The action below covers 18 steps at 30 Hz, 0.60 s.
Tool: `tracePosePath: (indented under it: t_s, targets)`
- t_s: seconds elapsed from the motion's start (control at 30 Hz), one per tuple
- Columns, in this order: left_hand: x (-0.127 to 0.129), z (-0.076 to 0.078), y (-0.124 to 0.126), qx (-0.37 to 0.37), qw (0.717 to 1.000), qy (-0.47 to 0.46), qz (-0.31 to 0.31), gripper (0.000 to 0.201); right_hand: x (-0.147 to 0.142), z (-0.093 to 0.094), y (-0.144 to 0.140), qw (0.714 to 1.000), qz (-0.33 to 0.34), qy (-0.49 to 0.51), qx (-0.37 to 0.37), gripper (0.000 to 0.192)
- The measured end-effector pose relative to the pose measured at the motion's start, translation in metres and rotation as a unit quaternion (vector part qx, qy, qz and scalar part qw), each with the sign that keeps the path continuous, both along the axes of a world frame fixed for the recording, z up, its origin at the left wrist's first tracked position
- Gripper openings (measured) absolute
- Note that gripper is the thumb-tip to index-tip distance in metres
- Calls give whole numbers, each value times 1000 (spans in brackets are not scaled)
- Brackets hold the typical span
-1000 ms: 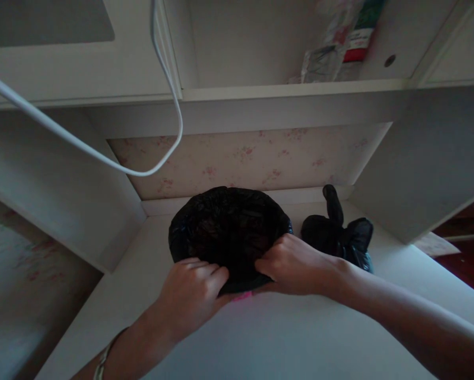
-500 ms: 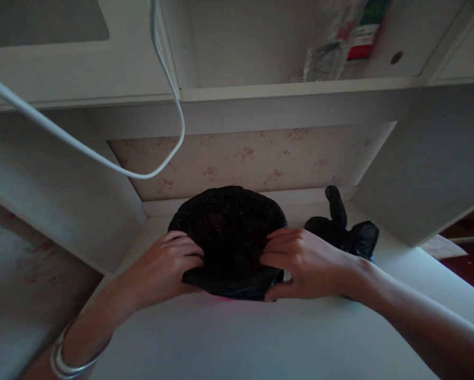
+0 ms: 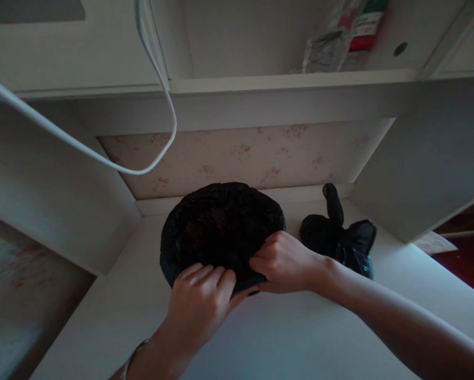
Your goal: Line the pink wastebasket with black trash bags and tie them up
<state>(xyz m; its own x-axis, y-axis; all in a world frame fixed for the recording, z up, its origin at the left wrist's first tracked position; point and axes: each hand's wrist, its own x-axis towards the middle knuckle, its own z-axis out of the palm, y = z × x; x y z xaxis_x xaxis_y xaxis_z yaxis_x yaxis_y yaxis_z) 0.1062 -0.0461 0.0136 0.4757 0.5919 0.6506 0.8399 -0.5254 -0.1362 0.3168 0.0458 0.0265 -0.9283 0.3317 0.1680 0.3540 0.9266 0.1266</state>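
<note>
A round bin lined with a black garbage bag (image 3: 224, 203) stands on a white surface, its mouth facing up. The bag is folded over the rim, and the bin's body is hidden. My left hand (image 3: 203, 298) grips the near edge of the bag, fingers curled over the rim. Close to its right, my right hand (image 3: 278, 261) pinches the bag at the near right part of the rim. Both thumbs lie outside or under the fold. The inside of the bin is dark.
A knotted black bag (image 3: 335, 237) lies to the right of the bin. Overhead hangs a white cable (image 3: 134, 171) at the left. A white shelf (image 3: 292, 84) above holds packets. White side panels and a floral wall (image 3: 240, 153) enclose the space.
My left hand has slid from the left side of the rim round to the near edge, beside my right hand. My right hand has shifted slightly left. The view has moved a little.
</note>
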Motion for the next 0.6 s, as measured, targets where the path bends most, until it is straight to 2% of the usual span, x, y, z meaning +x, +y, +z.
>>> tracePosePath:
  t_s: [0.1, 0.2, 0.27, 0.33, 0.4, 0.43, 0.5, 0.57, 0.6]
  targets:
    - [-16, 3, 5, -11, 999, 22, -34, 54, -2, 4, -5, 1000, 13, 18, -12, 39]
    - [-40, 10, 15, -57, 994, 51, -82, 59, 1, 17, -8, 997, 38, 39, -59, 51]
    - [-62, 14, 24, -92, 985, 67, -131, 60, 6, 27, -8, 995, 38, 35, -80, 50]
    - [-88, 19, 35, -128, 974, 79, -170, 52, 11, 35, -7, 995, 21, 15, -93, 47]
    - [-110, 26, 41, -162, 968, 94, -167, 39, 14, 40, -7, 993, 3, -11, -114, 44]
    - [-117, 30, 41, -172, 968, 101, -151, 39, 15, 41, -7, 992, -5, -24, -126, 43]
    - [-119, 38, 34, -176, 972, 105, -116, 55, 12, 43, -8, 987, -24, -58, -148, 43]
    - [-102, 41, 18, -178, 975, 79, -104, 66, 7, 45, -11, 981, -51, -99, -158, 42]
    - [-88, 41, 9, -182, 975, 54, -113, 64, 3, 46, -12, 978, -62, -120, -158, 42]
